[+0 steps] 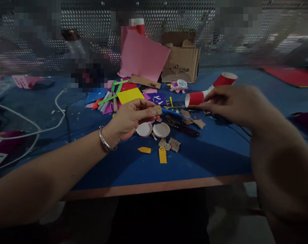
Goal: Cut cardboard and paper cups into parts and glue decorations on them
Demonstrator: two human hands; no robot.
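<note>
My left hand (132,118) is raised over the blue table (215,152) and pinches a small brown cardboard scrap (157,109) between thumb and fingers. A metal bangle (104,139) circles its wrist. My right hand (232,103), blurred by motion, is closed beside a lying red paper cup (194,99); whether it grips the cup or something thin I cannot make out. Two white paper discs (154,129) lie just below my left hand. A blue stick-like tool (175,113) lies between the hands.
Coloured paper sheets and strips (123,95) are heaped behind. A pink sheet (142,56) leans against a cardboard box (180,61). A second red cup (224,79) lies behind. Yellow scraps (162,155) and cardboard bits (173,144) lie near. White cable (58,108) at left. Table edge (156,187) is close.
</note>
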